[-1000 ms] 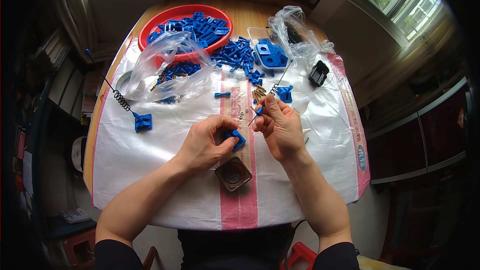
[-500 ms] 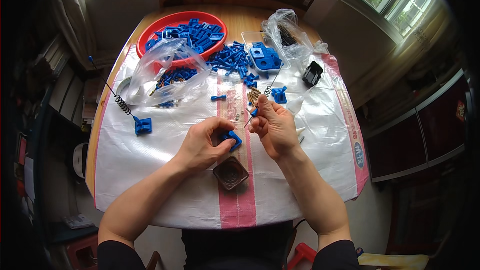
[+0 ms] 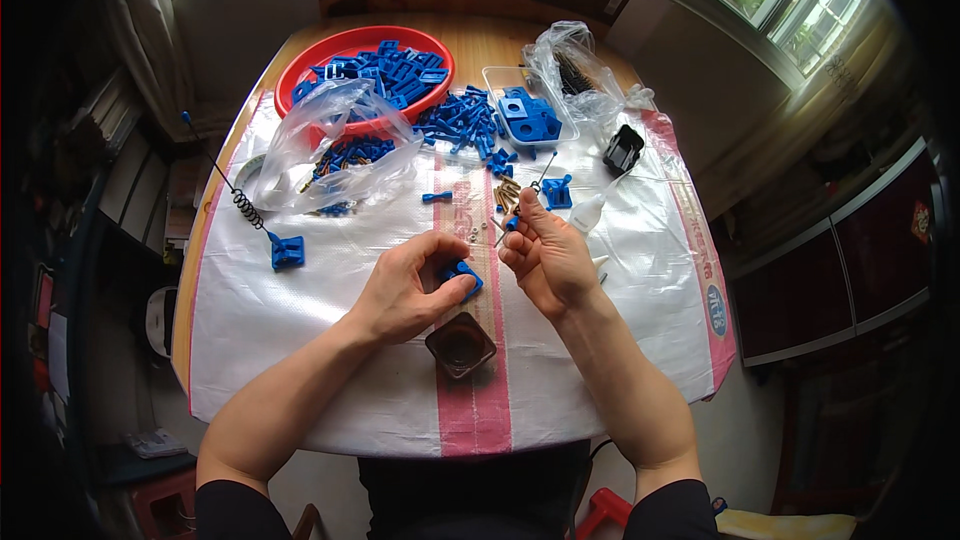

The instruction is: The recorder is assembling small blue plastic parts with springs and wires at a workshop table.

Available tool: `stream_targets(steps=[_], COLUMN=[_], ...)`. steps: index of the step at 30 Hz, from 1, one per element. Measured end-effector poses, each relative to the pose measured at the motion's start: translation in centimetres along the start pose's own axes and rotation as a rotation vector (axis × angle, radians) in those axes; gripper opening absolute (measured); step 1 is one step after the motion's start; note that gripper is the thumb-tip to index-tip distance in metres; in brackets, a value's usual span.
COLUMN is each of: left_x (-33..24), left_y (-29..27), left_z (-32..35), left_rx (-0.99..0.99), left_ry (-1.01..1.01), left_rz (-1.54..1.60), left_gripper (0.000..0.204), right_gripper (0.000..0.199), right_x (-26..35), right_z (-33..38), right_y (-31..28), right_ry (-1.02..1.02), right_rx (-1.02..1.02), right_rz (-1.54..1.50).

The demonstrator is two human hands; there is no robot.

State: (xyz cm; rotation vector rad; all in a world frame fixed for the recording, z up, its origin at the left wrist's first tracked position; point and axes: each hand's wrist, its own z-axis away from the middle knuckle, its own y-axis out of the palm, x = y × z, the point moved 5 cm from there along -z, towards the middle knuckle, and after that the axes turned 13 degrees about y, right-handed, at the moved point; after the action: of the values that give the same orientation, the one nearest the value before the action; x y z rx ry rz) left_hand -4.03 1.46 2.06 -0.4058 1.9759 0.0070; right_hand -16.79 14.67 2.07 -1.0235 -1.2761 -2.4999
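My left hand point(image 3: 410, 288) grips a small blue plastic block point(image 3: 464, 275) between thumb and fingers, just above the white sheet point(image 3: 300, 340). My right hand point(image 3: 545, 255) pinches a thin metal rod with a blue tip point(image 3: 524, 205), angled up and away from me. The two hands sit close together near the middle of the table. A small dark square dish point(image 3: 460, 345) lies right below them. Tiny brass screws point(image 3: 507, 195) lie just beyond the right hand.
A red bowl point(image 3: 320, 65) of blue parts stands at the back left, with a clear bag point(image 3: 335, 145) of parts before it. Loose blue pieces point(image 3: 460, 122), a clear tray point(image 3: 525, 115), a black part point(image 3: 623, 148) and a spring rod on a blue base point(image 3: 285, 250) lie around.
Both hands stay close together at the table's middle; the right hand's rod has shifted slightly. The view has tilted a little.
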Motion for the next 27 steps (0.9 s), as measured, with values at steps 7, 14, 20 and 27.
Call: stream_targets(steps=[7,14,20,27], left_x=[-0.1,-1.6,-1.5,-2.1], left_y=[-0.6,-1.2,-1.3,-1.3], left_z=[0.0,-0.3,-0.4,-0.6], left_rx=[-0.06,-0.071,-0.115,-0.155], left_ry=[0.11,0.28,0.334,0.412], left_rz=[0.047,-0.092,-0.14,-0.2], left_gripper=[0.024,0.009,0.006,0.005], right_gripper=[0.025,0.028,0.024,0.023], right_x=[-0.2,0.0,-0.3,0.2], right_z=[-0.2,0.7,0.9,2.1], right_y=[0.1,0.9,1.4,3.1], right_ry=[-0.006,-0.131,-0.194,-0.36], right_rx=[0.02,-0.007,0.017,0.064], right_rz=[0.015,0.098,0.156,0.275])
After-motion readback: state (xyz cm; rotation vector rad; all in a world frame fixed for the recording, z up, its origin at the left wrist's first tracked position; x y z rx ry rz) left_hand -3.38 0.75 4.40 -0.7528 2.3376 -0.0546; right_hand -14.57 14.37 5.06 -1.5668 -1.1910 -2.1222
